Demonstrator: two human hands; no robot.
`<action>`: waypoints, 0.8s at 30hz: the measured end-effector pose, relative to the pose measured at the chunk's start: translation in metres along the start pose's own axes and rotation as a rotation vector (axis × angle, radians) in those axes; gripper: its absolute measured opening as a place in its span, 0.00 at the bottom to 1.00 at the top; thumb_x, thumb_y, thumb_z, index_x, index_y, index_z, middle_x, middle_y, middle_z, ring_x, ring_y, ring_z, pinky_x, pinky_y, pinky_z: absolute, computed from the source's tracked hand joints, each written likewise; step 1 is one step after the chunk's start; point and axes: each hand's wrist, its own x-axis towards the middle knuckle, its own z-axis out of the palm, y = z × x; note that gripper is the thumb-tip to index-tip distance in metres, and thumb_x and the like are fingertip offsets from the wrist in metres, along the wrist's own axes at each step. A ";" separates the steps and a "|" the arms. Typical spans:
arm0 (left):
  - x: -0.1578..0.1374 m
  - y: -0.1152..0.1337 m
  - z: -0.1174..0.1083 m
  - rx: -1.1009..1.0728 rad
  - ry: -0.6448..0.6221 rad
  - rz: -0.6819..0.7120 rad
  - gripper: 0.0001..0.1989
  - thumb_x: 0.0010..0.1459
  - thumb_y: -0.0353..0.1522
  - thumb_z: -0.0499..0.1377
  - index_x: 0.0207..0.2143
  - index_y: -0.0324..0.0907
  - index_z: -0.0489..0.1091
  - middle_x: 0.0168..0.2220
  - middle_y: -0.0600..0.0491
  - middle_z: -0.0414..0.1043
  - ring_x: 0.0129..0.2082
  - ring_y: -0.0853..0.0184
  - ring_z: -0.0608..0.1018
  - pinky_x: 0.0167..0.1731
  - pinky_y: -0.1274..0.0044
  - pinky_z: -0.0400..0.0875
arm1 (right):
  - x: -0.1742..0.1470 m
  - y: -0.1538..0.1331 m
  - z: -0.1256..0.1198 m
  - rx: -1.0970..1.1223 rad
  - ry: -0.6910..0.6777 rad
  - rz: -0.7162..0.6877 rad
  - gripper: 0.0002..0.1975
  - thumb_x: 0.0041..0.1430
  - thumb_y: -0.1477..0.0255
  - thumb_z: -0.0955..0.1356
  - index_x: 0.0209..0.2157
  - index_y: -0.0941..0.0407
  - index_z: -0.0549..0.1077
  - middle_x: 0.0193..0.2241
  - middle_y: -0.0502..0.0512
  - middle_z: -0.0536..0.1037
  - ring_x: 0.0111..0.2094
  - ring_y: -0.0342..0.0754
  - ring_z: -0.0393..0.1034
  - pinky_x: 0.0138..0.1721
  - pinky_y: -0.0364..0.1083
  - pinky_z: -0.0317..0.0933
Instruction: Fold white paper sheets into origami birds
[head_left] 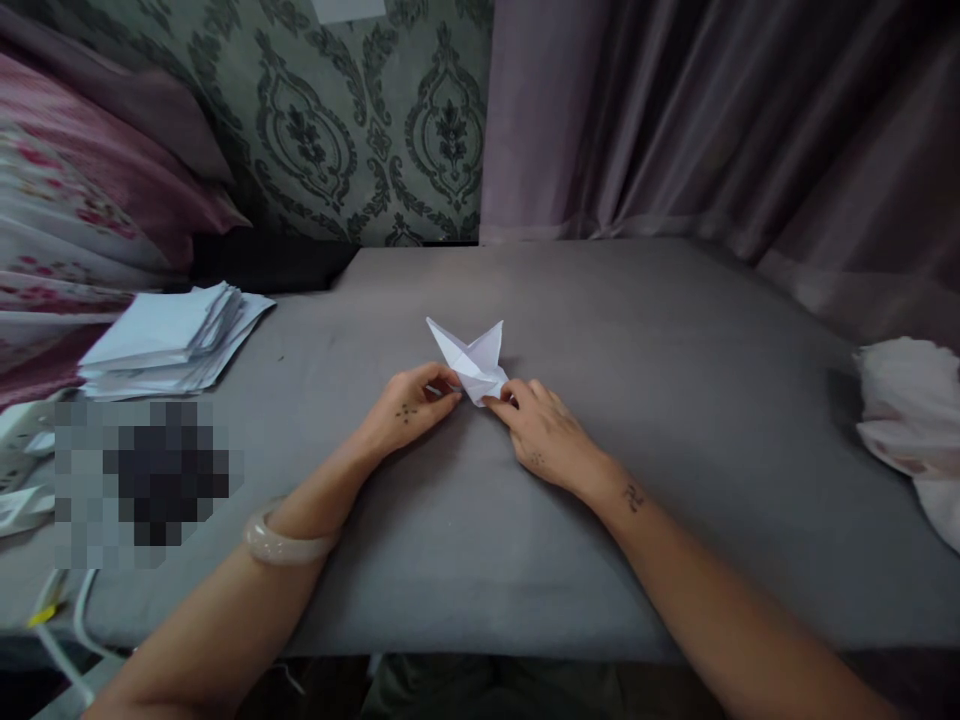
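I have a small white folded-paper shape with two upright points [480, 362] out in the middle of the grey cloth-covered worktop [420, 560], its points facing away from me. My right hand [551, 430] pinches its lower right corner between thumb and fingers. My left hand [409, 405] is curled narrow at its lower left edge; I can't tell whether those fingertips grip the paper or only rest against it. If I pull unevenly, the thin paper could tear or the two points skew. Pressing too hard near the base could crease it in the wrong place. The loose stack of white paper sheets [176, 340] lies well apart, to the left, so my elbows seem unlikely to knock it.
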 end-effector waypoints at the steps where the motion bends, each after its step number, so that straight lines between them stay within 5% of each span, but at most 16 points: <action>1: 0.000 -0.001 0.002 -0.011 -0.009 -0.003 0.10 0.57 0.37 0.60 0.39 0.42 0.73 0.33 0.53 0.77 0.27 0.70 0.75 0.31 0.78 0.71 | 0.000 0.000 -0.001 -0.001 -0.005 0.001 0.24 0.62 0.81 0.58 0.56 0.52 0.68 0.45 0.58 0.70 0.40 0.51 0.58 0.43 0.49 0.57; 5: 0.003 0.000 0.008 0.072 -0.020 0.054 0.11 0.60 0.35 0.57 0.42 0.43 0.75 0.34 0.53 0.78 0.28 0.69 0.76 0.33 0.77 0.71 | -0.001 -0.002 -0.003 -0.029 -0.022 0.002 0.25 0.61 0.82 0.58 0.57 0.51 0.67 0.44 0.59 0.69 0.39 0.51 0.58 0.42 0.49 0.57; 13: 0.008 0.000 0.015 0.190 -0.078 0.302 0.13 0.63 0.30 0.51 0.43 0.41 0.75 0.45 0.46 0.75 0.45 0.63 0.77 0.48 0.71 0.71 | -0.002 0.000 -0.010 0.051 -0.041 0.009 0.23 0.62 0.81 0.59 0.55 0.50 0.68 0.40 0.58 0.70 0.39 0.50 0.61 0.41 0.47 0.58; 18: 0.005 0.004 0.015 0.192 -0.026 0.220 0.10 0.59 0.27 0.53 0.42 0.41 0.70 0.35 0.51 0.75 0.31 0.68 0.76 0.36 0.75 0.73 | -0.001 0.005 -0.011 0.183 0.018 0.053 0.18 0.63 0.81 0.58 0.49 0.53 0.69 0.38 0.54 0.75 0.38 0.48 0.65 0.41 0.46 0.58; 21: 0.001 0.009 0.015 0.213 0.064 0.214 0.21 0.52 0.25 0.54 0.50 0.40 0.64 0.41 0.49 0.70 0.30 0.70 0.74 0.31 0.76 0.73 | 0.001 0.005 -0.011 0.176 0.029 0.082 0.14 0.63 0.81 0.58 0.46 0.55 0.68 0.36 0.54 0.75 0.37 0.49 0.66 0.38 0.46 0.58; 24: -0.002 0.016 0.014 0.348 0.204 0.367 0.35 0.49 0.24 0.54 0.62 0.39 0.52 0.55 0.40 0.60 0.48 0.59 0.71 0.46 0.67 0.71 | 0.001 0.003 -0.011 0.154 0.011 0.064 0.13 0.61 0.82 0.59 0.43 0.56 0.68 0.37 0.56 0.75 0.39 0.49 0.65 0.39 0.46 0.58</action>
